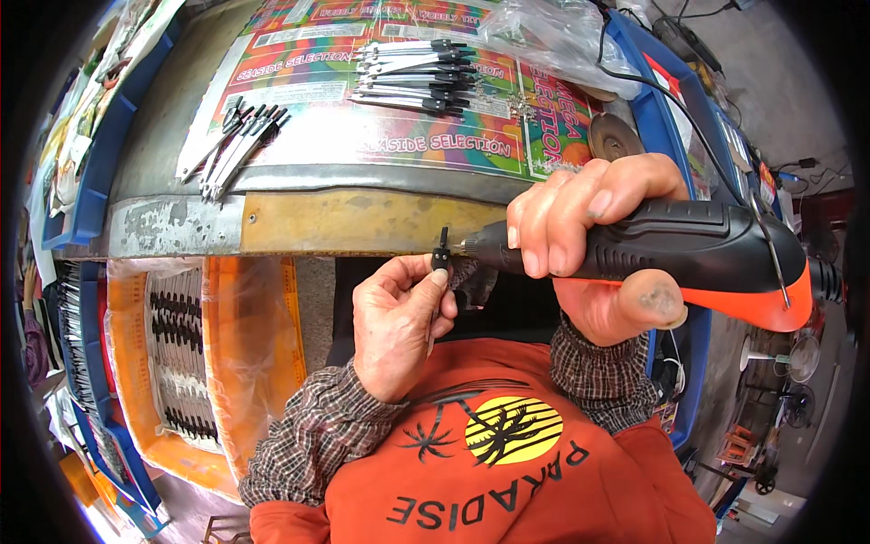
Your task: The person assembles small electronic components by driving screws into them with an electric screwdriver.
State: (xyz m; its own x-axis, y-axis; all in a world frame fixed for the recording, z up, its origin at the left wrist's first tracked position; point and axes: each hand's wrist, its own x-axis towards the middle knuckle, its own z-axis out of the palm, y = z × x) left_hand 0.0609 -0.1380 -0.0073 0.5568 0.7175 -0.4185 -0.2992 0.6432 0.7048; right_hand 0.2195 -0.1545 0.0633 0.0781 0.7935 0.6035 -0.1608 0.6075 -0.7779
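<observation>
My left hand [396, 322] is closed, pinching a small black fitting [440, 257] with tiny holes between thumb and fingers. A thin black stub sticks up from it; the rest of the piece is hidden in the palm. Wrapped round a black and orange electric screwdriver [702, 245] is my right hand [603, 213], holding the tool nearly level. Its tip points left and meets or almost meets the fitting; I cannot tell whether they touch. Both hands are just in front of the table's near edge.
On the printed sheet covering the table [163, 154] lie a loose pile of black-and-silver strips [240, 150] and a neater stack [417, 77]. A clear plastic bag [562, 41], a round metal disc [614, 136] and blue bins [113, 154] flank them. An orange crate [258, 340] holds more strips.
</observation>
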